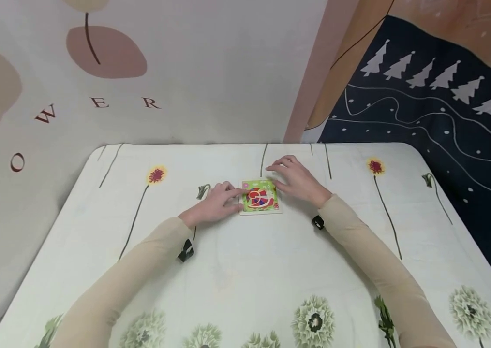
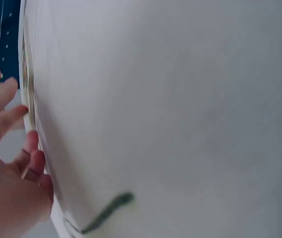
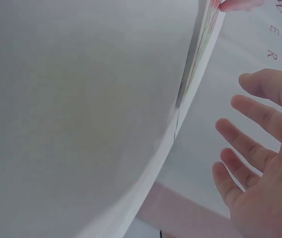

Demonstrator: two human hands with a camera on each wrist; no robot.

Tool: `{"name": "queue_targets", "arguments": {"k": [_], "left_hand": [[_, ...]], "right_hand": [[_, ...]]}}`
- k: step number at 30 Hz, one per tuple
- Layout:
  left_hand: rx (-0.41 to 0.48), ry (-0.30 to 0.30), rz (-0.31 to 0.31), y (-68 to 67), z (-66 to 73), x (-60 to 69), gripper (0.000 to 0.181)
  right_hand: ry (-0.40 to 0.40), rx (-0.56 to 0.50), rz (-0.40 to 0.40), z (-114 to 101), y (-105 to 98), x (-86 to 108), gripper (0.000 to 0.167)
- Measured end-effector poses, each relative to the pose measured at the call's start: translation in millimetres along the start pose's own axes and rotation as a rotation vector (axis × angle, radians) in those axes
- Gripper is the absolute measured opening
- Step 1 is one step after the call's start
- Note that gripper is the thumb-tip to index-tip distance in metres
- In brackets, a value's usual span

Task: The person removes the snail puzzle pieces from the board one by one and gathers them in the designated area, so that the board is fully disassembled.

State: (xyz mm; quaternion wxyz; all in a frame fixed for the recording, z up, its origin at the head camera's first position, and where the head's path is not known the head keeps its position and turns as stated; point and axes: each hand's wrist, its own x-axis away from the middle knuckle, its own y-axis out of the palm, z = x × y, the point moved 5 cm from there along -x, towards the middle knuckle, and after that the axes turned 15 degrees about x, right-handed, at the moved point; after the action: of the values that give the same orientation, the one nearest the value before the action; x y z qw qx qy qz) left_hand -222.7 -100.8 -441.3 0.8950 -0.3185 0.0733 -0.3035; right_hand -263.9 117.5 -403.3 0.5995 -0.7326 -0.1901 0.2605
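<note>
A small square picture board [image 1: 260, 196], green with a red, white and blue figure and a pale border, lies flat on the white cloth. What the figure depicts is too small to tell. My left hand [image 1: 218, 202] is at the board's left side, with a fingertip over its left edge and the thumb near the lower left corner. Beyond the upper right corner, my right hand [image 1: 295, 180] hovers with fingers spread and holds nothing. The right wrist view shows those fingers [image 3: 250, 144] apart from the board's thin edge [image 3: 199, 59].
The table [image 1: 245, 270] is covered by a white cloth printed with flowers and stems. Behind it hangs a pale curtain [image 1: 219, 72] with letters, and a dark blue cloth [image 1: 402, 106] with white trees is at the right. Each wrist carries a small black device [image 1: 186, 251].
</note>
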Motion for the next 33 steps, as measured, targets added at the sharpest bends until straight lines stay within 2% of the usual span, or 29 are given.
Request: {"name": "queue_targets", "arguments": {"k": [7, 11, 17, 20, 26, 33], "left_hand": [[0.089, -0.004, -0.030, -3.4, -10.1, -4.4, 0.049], [0.111, -0.010, -0.019, -2.1, -9.9, -5.4, 0.047], [0.138, -0.012, -0.011, 0.1, -8.5, -6.2, 0.048], [0.133, -0.014, -0.014, -0.3, -9.0, -6.2, 0.047], [0.134, -0.005, 0.002, -3.1, -9.0, -4.5, 0.045], [0.138, -0.004, 0.024, -0.3, -9.2, -1.3, 0.040]], "right_hand": [[-0.050, -0.045, -0.075, -10.5, 6.5, -16.9, 0.033], [-0.080, -0.084, -0.110, -15.2, 11.6, -25.5, 0.032], [-0.094, -0.150, -0.219, -21.7, 23.1, -36.8, 0.032], [-0.072, -0.202, -0.260, -22.8, 25.5, -41.7, 0.031], [0.005, -0.323, -0.290, -22.7, 28.6, -50.9, 0.026], [0.048, -0.365, -0.335, -26.1, 40.6, -55.1, 0.021]]}}
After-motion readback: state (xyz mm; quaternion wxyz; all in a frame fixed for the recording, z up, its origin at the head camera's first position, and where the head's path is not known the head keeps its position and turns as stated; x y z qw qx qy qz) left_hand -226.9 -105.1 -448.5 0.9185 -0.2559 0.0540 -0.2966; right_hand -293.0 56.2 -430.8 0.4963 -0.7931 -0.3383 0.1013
